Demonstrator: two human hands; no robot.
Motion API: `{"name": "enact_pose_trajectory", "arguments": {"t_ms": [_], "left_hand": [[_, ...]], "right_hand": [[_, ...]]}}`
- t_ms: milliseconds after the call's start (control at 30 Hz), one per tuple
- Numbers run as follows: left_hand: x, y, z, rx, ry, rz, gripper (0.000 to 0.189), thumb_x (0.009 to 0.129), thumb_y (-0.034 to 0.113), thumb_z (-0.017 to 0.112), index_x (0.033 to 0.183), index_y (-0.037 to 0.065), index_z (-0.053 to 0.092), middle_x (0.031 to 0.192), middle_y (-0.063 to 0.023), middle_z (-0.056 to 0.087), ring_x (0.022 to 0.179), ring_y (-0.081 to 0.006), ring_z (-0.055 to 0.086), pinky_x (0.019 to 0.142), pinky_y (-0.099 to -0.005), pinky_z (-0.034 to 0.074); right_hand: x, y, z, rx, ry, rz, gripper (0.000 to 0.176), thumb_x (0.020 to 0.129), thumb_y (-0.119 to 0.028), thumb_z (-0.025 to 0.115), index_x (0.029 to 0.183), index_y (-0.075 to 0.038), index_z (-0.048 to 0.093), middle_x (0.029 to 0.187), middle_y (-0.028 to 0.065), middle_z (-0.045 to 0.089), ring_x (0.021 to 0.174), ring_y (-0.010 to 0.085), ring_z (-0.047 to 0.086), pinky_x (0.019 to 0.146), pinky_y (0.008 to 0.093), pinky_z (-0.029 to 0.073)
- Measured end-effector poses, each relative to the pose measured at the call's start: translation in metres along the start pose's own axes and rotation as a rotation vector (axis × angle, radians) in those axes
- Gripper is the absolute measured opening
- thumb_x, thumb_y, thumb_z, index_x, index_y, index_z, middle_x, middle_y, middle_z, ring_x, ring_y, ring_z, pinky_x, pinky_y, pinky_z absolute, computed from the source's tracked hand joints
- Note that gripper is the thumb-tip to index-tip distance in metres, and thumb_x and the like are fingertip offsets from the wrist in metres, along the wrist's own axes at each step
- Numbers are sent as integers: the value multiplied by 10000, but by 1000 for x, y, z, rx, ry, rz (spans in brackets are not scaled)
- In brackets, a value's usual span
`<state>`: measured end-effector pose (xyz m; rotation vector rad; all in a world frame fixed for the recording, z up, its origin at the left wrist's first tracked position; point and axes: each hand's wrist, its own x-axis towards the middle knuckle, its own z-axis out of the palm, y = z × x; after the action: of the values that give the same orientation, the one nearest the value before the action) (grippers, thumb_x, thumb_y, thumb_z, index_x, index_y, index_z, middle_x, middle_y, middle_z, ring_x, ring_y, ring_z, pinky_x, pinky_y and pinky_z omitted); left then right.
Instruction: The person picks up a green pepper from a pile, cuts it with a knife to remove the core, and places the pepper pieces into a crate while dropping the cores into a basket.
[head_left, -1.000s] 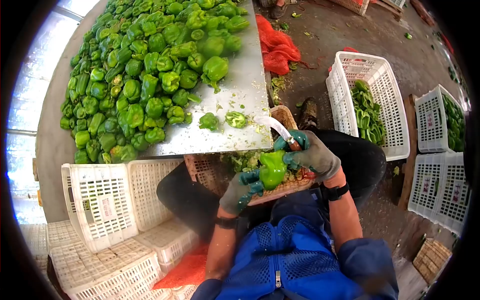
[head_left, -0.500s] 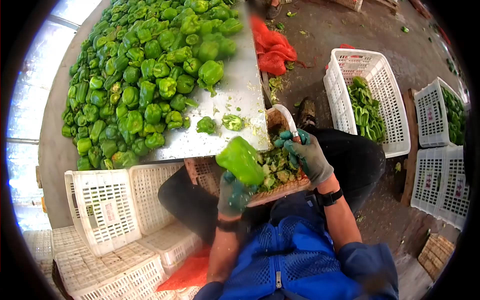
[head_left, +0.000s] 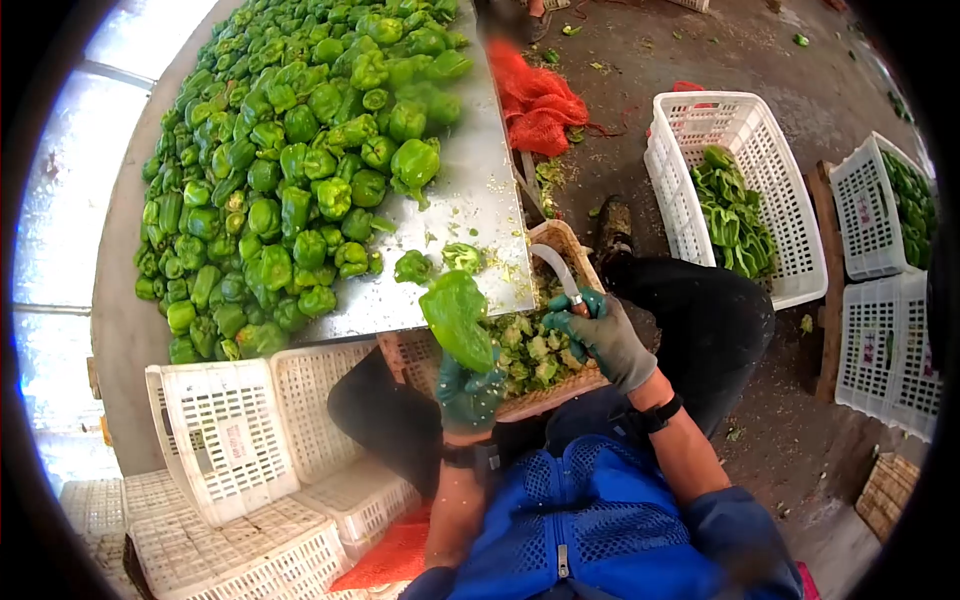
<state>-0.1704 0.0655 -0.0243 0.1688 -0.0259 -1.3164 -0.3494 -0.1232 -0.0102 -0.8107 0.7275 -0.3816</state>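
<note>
1. The metal bench (head_left: 380, 300) is largely covered by a heap of green peppers (head_left: 290, 170).
2. Near one corner, a small pepper (head_left: 413, 266) and a pale green piece (head_left: 462, 256) are set close together; bare metal is flecked with scraps (head_left: 508, 260).
3. On the dark floor (head_left: 650, 60), red netting (head_left: 540, 105) is bunched beside the bench.

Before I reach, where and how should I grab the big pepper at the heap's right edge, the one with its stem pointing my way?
Probably around the broad body of that pepper, rather than its thin stem, which points toward you. I'd come from your right, over the open metal tabletop, since the heap crowds its left side.
</note>
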Motion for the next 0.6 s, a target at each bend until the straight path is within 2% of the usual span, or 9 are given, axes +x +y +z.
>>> {"name": "enact_pose_trajectory", "arguments": {"t_ms": [67, 100, 233, 300, 333, 400, 467, 567, 600], "left_hand": [[-4, -6, -10, -22, 190, 78, 540, 1055, 173, 675, 1540, -19, 536, 1444, -183, 667, 1033, -260, 712, 623, -251, 569], [-5, -8, -18, 2, 209, 107, 561, 1053, 201, 677, 1543, -29, 528, 1449, -201, 670, 1174, -301, 723, 576, -235, 568], [-1, -14, -23, -8, 96, -3, 595, 1034, 209, 701, 1554, -16, 520, 1473, -215, 656, 1249, -328, 706, 613, -269, 600], [-1, -23, -7, 236, 400, 65, 640, 1003, 204, 744, 1558, -14, 512, 1489, -214, 639, 1259, -351, 700, 665, -335, 646], [1, -26, -2, 237, 399, 64, 640, 1003, 204, 744, 1558, -14, 512, 1489, -214, 639, 1259, -351, 700, 665, -335, 646], [3, -30, 3, 343, 328, 59, 634, 991, 188, 759, 1551, 8, 526, 1486, -208, 638, 1236, -353, 713, 816, -433, 683], [-2, -18, -5, 413, 292, 15, 618, 983, 172, 770, 1538, 20, 544, 1472, -198, 650, 1233, -345, 717, 885, -464, 671], [-1, -12, 10, 582, 288, -38, 590, 963, 117, 791, 1507, 36, 579, 1445, -177, 670, 1230, -333, 721, 990, -499, 644], [1, -12, 17, 684, 318, -48, 579, 950, 78, 801, 1490, 42, 595, 1432, -167, 679, 1230, -329, 721, 1027, -505, 628]], "right_hand": [[-5, -1, 6, -26, 35, -23, 211, 968, -179, 812, 1120, -43, 760, 841, -15, 721, 602, 35, 565, 523, 219, 427], [-9, -4, 11, -10, 20, -62, 219, 964, -176, 820, 1125, -38, 761, 841, -13, 721, 611, 40, 581, 529, 219, 437], [-16, -4, 19, 33, -91, -123, 248, 950, -177, 846, 1126, -19, 772, 855, -24, 693, 700, 39, 600, 604, 219, 479], [-20, -13, 25, -10, -136, -77, 245, 961, -176, 828, 1140, -18, 774, 872, -40, 651, 801, 34, 573, 699, 233, 499], [-19, -11, 25, -10, -135, -78, 245, 961, -176, 828, 1140, -18, 774, 872, -40, 651, 801, 34, 573, 699, 233, 499], [-13, -2, 24, -200, -124, -164, 223, 960, -170, 810, 1137, -40, 774, 876, -46, 654, 824, 39, 578, 731, 251, 515], [-9, 12, 15, -201, -130, -140, 225, 948, -173, 803, 1136, -55, 765, 885, -44, 671, 834, 40, 583, 745, 263, 526], [-7, 20, 8, -85, -86, -131, 220, 950, -177, 802, 1125, -49, 758, 897, -22, 690, 813, 53, 606, 721, 266, 534], [-6, 21, 6, -6, -25, -72, 209, 945, -132, 783, 1128, -41, 740, 874, -14, 691, 729, 62, 593, 639, 263, 506]]}}
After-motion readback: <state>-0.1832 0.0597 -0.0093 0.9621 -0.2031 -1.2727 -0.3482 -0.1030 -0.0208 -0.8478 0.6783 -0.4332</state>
